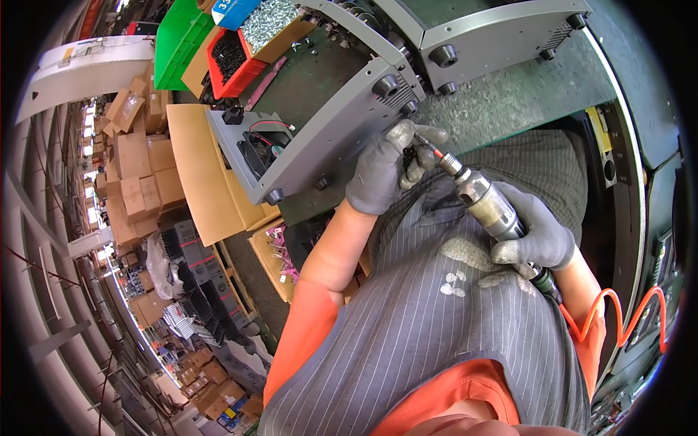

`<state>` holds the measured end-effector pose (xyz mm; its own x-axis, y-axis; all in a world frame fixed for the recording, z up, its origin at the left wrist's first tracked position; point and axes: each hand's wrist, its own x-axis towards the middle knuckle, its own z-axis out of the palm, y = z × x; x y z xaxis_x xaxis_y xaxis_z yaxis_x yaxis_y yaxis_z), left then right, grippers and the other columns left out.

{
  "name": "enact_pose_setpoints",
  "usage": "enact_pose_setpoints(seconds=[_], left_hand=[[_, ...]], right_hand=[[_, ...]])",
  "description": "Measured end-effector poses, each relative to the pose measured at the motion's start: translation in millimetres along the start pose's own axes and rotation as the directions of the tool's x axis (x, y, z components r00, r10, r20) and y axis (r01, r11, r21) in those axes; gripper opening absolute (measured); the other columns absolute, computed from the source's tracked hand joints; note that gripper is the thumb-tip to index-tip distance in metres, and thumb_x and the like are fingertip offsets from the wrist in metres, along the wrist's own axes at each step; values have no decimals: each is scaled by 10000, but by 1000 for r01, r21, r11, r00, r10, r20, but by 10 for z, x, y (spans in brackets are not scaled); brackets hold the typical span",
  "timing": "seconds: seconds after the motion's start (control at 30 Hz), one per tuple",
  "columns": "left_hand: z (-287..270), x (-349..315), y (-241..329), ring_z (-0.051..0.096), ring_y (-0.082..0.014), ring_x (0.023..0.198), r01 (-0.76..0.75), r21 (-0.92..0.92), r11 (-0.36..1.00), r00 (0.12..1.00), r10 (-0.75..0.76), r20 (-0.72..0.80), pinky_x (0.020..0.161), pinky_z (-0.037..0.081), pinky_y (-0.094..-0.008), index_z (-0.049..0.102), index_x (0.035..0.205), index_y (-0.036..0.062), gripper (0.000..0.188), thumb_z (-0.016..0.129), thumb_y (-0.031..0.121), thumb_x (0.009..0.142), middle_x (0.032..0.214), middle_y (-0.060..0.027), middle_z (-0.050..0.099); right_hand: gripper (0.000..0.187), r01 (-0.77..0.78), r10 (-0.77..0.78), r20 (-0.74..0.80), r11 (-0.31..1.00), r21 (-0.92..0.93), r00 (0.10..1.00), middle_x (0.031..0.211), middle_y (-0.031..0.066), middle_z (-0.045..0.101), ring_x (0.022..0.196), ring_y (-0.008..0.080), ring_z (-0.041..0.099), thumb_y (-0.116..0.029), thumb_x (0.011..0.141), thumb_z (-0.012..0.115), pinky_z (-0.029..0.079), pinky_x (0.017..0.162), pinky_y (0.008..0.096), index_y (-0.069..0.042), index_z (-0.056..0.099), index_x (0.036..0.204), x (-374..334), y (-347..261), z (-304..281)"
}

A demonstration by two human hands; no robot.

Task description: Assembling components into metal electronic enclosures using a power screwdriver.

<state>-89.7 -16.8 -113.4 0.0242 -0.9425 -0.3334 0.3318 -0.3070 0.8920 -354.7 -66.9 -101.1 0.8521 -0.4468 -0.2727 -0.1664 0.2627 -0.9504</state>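
Observation:
My right hand (539, 231), in a grey glove, is wrapped round a silver air screwdriver (488, 207) with an orange hose at its rear. The tool points up and left, its bit reaching the fingertips of my left hand (382, 171). That hand, also gloved, is curled with small black screws (409, 155) partly visible among its fingers; their exact shape is hard to make out. Just beyond it a grey metal casing (327, 131) stands on its side, its face with round black feet (386, 86) turned toward me. Inside that casing sits a black fan (252, 156) with red wires.
A second grey casing (502, 47) stands at the far right of the green worktop (494, 109). Back left are a red bin (236, 64) of black screws, a box of silver screws (267, 25) and a green bin (180, 45). Cardboard (203, 174) leans left; the orange hose (618, 320) coils right.

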Motion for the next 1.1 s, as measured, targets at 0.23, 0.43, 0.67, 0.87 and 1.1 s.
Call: enact_pose_setpoints(seconds=[0.23, 0.43, 0.67, 0.87, 1.1], left_hand=[[19, 13, 109, 386, -54, 479, -22, 231, 973, 997, 4, 75, 439, 283, -202, 687, 1086, -32, 555, 389, 434, 1033, 677, -32, 581], [-30, 71, 251, 365, -49, 477, 105, 170, 980, 981, -130, 144, 439, 280, -197, 687, 1088, -35, 536, 364, 390, 1042, 631, -8, 529], [35, 164, 355, 381, -30, 480, 164, 418, 893, 982, -188, 17, 433, 287, -179, 683, 1094, -41, 475, 407, 342, 1043, 626, 19, 529], [-150, 124, 315, 423, -37, 498, 196, 373, 907, 949, -272, 162, 459, 326, -172, 692, 1105, -13, 443, 484, 368, 1015, 638, 15, 556], [31, -252, 938, 676, -202, 927, -105, 806, 583, 830, -396, 394, 892, 504, -337, 728, 1096, 60, 470, 620, 468, 891, 991, -121, 727]], right_hand=[[867, 1, -1, 6, 1000, 21, 1000, 1078, 97, 581, 965, 205, 567, -416, 615, 867, 453, 888, 333, 28, 535, 1282, -44, 59, -39], [842, -80, 66, 70, 973, 216, 995, 1050, 71, 573, 944, 190, 561, -425, 617, 861, 461, 843, 309, 29, 551, 1255, -4, 18, -87], [875, -37, -53, -130, 795, -605, 990, 839, 186, 670, 813, 344, 693, -335, 627, 821, 530, 756, 403, 3, 467, 1352, -47, -85, -71], [939, 118, -107, 73, 978, -173, 992, 1076, 169, 651, 991, 275, 659, -358, 619, 858, 495, 910, 365, 4, 461, 1389, 93, 127, -158], [1213, -21, 1, -125, 987, -159, 992, 1381, 170, 535, 1288, 266, 513, -341, 604, 912, 347, 1109, 354, -11, 222, 1546, 108, 204, -117]])
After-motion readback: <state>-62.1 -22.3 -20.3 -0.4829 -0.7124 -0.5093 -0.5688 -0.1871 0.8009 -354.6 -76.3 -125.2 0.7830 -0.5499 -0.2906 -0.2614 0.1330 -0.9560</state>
